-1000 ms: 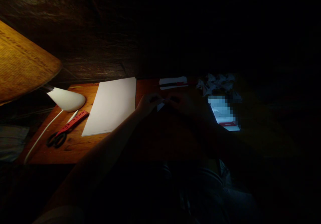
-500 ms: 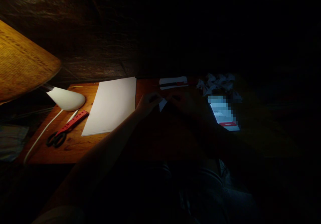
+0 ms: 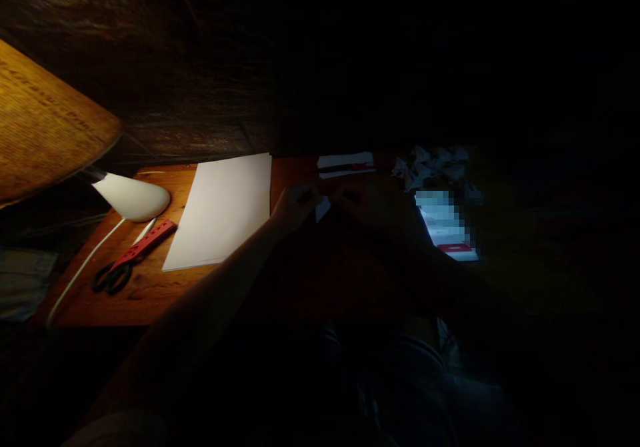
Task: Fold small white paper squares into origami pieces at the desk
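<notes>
A small piece of white paper (image 3: 323,208) hangs between my two hands above the middle of the wooden table (image 3: 320,280). My left hand (image 3: 296,205) pinches it from the left, fingers closed. From the right, my right hand (image 3: 356,200) is closed on the same paper, though deep shadow blurs its fingers. How the paper is folded cannot be made out. Left of my left hand lies a stack of white sheets (image 3: 220,213). Behind both hands are smaller white paper pieces (image 3: 345,160) with a dark and red tool (image 3: 357,167) across them.
At the left stands a lamp with a white base (image 3: 135,197) and a yellow shade (image 3: 45,127). Black-handled scissors (image 3: 115,277) and a red perforated strip (image 3: 147,243) lie before it. On the right are a lit phone (image 3: 445,227) and several folded paper pieces (image 3: 433,163).
Both hands stay almost in place. The visible part of the paper between them looks slightly smaller and shifted a little to the left.
</notes>
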### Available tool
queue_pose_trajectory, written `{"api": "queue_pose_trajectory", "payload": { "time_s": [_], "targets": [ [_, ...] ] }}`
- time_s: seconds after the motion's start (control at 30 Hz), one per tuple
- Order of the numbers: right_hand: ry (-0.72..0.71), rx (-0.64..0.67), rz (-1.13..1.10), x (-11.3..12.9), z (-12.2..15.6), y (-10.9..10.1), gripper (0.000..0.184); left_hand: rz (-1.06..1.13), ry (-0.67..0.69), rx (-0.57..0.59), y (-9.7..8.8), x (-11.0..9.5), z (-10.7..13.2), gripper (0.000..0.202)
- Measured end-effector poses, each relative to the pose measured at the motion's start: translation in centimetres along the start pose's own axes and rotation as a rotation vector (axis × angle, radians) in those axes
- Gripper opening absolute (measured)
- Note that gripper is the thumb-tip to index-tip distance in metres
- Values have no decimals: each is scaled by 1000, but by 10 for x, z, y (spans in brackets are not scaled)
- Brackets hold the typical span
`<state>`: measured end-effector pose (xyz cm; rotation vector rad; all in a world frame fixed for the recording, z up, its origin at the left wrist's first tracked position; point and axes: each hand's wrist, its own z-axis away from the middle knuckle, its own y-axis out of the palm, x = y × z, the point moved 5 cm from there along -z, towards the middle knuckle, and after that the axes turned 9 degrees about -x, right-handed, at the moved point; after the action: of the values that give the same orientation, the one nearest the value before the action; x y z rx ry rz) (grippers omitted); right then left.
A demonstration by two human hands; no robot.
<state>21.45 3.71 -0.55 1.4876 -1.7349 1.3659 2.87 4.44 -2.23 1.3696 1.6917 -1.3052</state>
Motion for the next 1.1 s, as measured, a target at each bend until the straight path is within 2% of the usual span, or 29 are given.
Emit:
{"api": "queue_pose_trajectory", "payload": {
  "time_s": [0.27,0.5,0.77,0.87,1.1],
  "targets": [
    [26,43,-14,-3,0,2,27,-9,-21,51,1,-12,3,31],
    [58,4,-70,-2,0,1,20,-7,-45,128,6,-8,5,29],
    [73,69,-52,-5,2,8,22,-64,-54,237,5,-12,8,26],
    [64,59,-72,-5,2,8,23,-61,-43,217,6,-10,8,26],
    [91,-44,-143,-5,-1,0,29,38,-53,62,4,0,2,29]
  ]
}}
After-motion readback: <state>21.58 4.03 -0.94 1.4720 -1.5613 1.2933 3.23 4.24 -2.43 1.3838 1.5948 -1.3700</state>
